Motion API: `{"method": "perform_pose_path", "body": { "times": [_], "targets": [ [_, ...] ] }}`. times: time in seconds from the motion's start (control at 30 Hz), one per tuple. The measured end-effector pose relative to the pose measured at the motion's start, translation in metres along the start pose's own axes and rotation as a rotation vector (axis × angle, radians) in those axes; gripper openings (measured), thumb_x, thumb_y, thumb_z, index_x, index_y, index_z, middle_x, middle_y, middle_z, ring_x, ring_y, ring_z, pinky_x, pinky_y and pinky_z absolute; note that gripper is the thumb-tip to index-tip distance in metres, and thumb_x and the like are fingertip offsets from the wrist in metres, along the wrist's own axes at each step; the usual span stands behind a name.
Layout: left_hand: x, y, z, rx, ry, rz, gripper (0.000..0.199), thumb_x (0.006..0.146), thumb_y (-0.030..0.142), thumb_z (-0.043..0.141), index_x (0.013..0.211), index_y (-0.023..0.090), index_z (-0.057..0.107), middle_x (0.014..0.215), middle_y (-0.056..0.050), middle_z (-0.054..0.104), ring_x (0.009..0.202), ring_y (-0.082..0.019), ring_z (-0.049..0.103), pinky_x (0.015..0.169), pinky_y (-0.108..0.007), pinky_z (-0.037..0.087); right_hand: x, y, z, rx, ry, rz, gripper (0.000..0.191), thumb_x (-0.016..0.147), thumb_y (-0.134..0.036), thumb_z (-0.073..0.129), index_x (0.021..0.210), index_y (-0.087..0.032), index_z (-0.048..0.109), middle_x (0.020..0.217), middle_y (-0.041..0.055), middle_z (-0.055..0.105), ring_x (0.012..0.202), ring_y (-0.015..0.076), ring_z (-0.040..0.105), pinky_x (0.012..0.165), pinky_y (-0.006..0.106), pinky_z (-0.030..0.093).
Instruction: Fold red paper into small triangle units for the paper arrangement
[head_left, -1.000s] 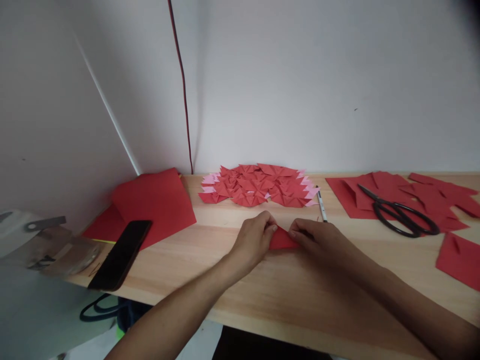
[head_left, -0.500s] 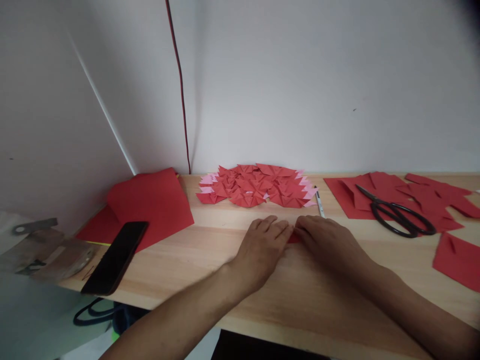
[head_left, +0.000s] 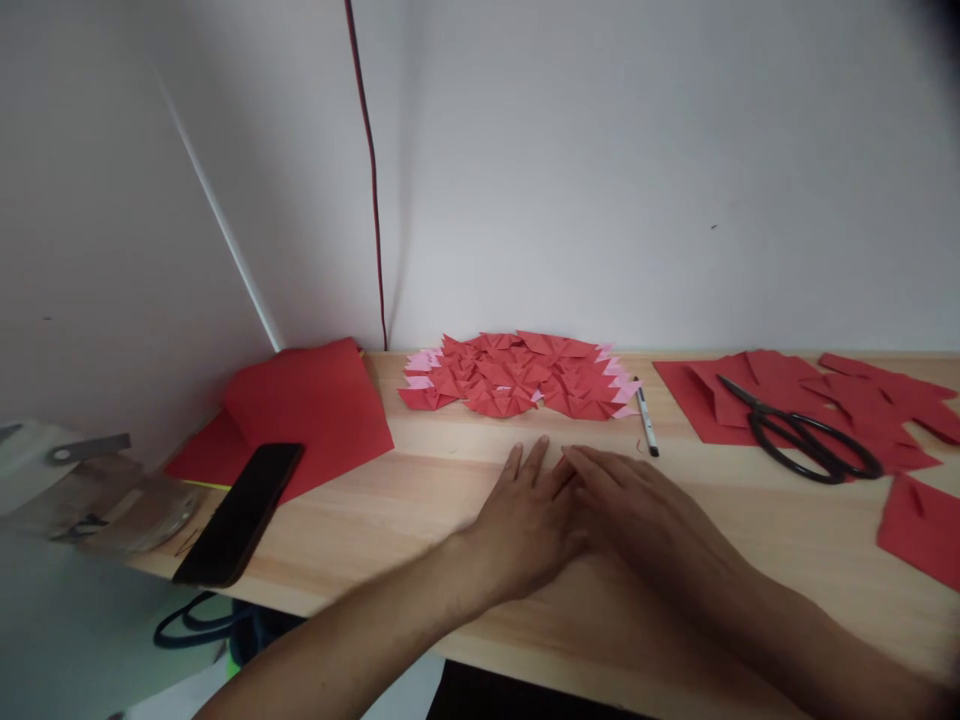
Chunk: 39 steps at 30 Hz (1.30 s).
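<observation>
My left hand point(head_left: 528, 525) rests low over the wooden table point(head_left: 360, 560), its outer fingers stretched and spread. Leaning in from the right, my right hand point(head_left: 626, 500) has its fingers pressed together and bent down, with the tips over the left hand's index side. Whatever lies beneath the two hands is hidden; no red paper shows between them now. Just beyond them is a pile of folded red and pink paper pieces point(head_left: 510, 378). A white pen point(head_left: 647, 425) lies past the right hand.
Black-handled scissors point(head_left: 806, 440) lie on red paper sheets point(head_left: 720, 400) at the right, with another red piece point(head_left: 922, 530) nearer. At left, a dark phone point(head_left: 240, 515) overlaps large red sheets point(head_left: 315, 400). A plastic bag point(head_left: 127, 510) sits at the left edge. The wall stands behind.
My hands have drawn closer together, the right now overlapping the left, and the red paper once visible between them is covered. The left fingers have spread. The view has shifted slightly.
</observation>
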<state>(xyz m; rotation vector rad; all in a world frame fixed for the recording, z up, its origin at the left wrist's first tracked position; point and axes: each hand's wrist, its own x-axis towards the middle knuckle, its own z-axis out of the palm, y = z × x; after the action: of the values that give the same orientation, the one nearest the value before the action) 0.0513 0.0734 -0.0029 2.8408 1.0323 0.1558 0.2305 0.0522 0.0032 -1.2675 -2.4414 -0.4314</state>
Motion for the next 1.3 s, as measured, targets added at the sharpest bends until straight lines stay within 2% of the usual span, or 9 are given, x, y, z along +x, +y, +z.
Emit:
{"method": "perform_pose_path", "body": {
  "times": [0.07, 0.23, 0.43, 0.7, 0.83, 1.0, 1.17, 1.3],
  "targets": [
    [0.0, 0.0, 0.002, 0.003, 0.004, -0.001, 0.06, 0.096, 0.048, 0.025, 0.148, 0.018, 0.021, 0.155, -0.007, 0.021, 0.143, -0.035, 0.008, 0.114, -0.056, 0.015, -0.005, -0.011, 0.002, -0.056, 0.05, 0.003, 0.038, 0.092, -0.014, 0.033, 0.119, -0.004, 0.057, 0.117, 0.0198, 0.066, 0.104, 0.0234, 0.064, 0.081, 0.035, 0.053],
    [-0.001, 0.0, 0.002, -0.005, -0.003, -0.001, 0.06, 0.096, 0.045, 0.027, 0.149, 0.019, 0.019, 0.157, -0.006, 0.016, 0.143, -0.036, 0.009, 0.114, -0.057, 0.014, -0.011, -0.024, 0.004, -0.205, 0.043, 0.01, 0.044, 0.094, -0.017, 0.026, 0.117, 0.0, 0.06, 0.12, 0.0232, 0.063, 0.103, 0.0253, 0.066, 0.076, 0.036, 0.055],
    [0.0, 0.0, 0.0, 0.005, -0.015, -0.008, 0.063, 0.094, 0.048, 0.03, 0.149, 0.02, 0.018, 0.157, -0.004, 0.016, 0.143, -0.035, 0.008, 0.115, -0.056, 0.013, -0.015, -0.025, 0.001, -0.25, -0.02, 0.046, 0.049, 0.095, -0.02, 0.022, 0.116, -0.002, 0.062, 0.119, 0.0215, 0.064, 0.103, 0.027, 0.065, 0.072, 0.04, 0.054],
    [-0.001, -0.001, -0.002, 0.017, -0.014, -0.02, 0.065, 0.094, 0.054, 0.021, 0.148, 0.019, 0.022, 0.157, -0.002, 0.016, 0.144, -0.033, 0.007, 0.116, -0.053, 0.013, -0.021, -0.02, -0.002, -0.299, 0.065, -0.013, 0.056, 0.099, -0.024, 0.017, 0.107, 0.003, 0.065, 0.108, 0.0238, 0.068, 0.094, 0.0282, 0.068, 0.075, 0.042, 0.053],
    [-0.003, -0.002, -0.006, -0.023, -0.022, -0.045, 0.068, 0.092, 0.06, 0.019, 0.149, 0.022, 0.021, 0.157, 0.002, 0.016, 0.143, -0.035, 0.003, 0.115, -0.058, 0.009, -0.027, -0.019, 0.0, -0.31, 0.074, -0.036, 0.059, 0.099, -0.026, 0.015, 0.107, 0.003, 0.065, 0.111, 0.0238, 0.068, 0.099, 0.0285, 0.066, 0.079, 0.042, 0.052],
    [-0.004, -0.004, -0.007, -0.028, -0.024, -0.036, 0.07, 0.092, 0.062, 0.018, 0.149, 0.023, 0.019, 0.157, 0.002, 0.015, 0.144, -0.033, -0.001, 0.115, -0.059, 0.006, -0.028, -0.02, 0.002, -0.299, 0.068, -0.021, 0.056, 0.099, -0.028, 0.019, 0.108, 0.004, 0.065, 0.112, 0.0246, 0.067, 0.1, 0.0295, 0.066, 0.081, 0.042, 0.052],
    [-0.012, -0.008, -0.011, -0.015, -0.03, -0.026, 0.068, 0.092, 0.062, 0.019, 0.149, 0.024, 0.019, 0.156, 0.001, 0.017, 0.145, -0.031, 0.001, 0.114, -0.06, 0.008, -0.026, -0.02, 0.0, -0.282, 0.056, -0.041, 0.053, 0.097, -0.028, 0.025, 0.107, 0.006, 0.065, 0.109, 0.0272, 0.067, 0.099, 0.0308, 0.066, 0.082, 0.042, 0.053],
    [-0.025, -0.011, -0.016, 0.049, -0.012, -0.035, 0.065, 0.093, 0.058, 0.026, 0.148, 0.026, 0.02, 0.155, -0.001, 0.022, 0.145, -0.028, 0.002, 0.114, -0.06, 0.012, -0.028, -0.019, 0.001, -0.275, 0.036, -0.029, 0.05, 0.096, -0.031, 0.032, 0.108, 0.004, 0.065, 0.11, 0.0266, 0.067, 0.1, 0.0308, 0.066, 0.083, 0.042, 0.053]
  ]
}}
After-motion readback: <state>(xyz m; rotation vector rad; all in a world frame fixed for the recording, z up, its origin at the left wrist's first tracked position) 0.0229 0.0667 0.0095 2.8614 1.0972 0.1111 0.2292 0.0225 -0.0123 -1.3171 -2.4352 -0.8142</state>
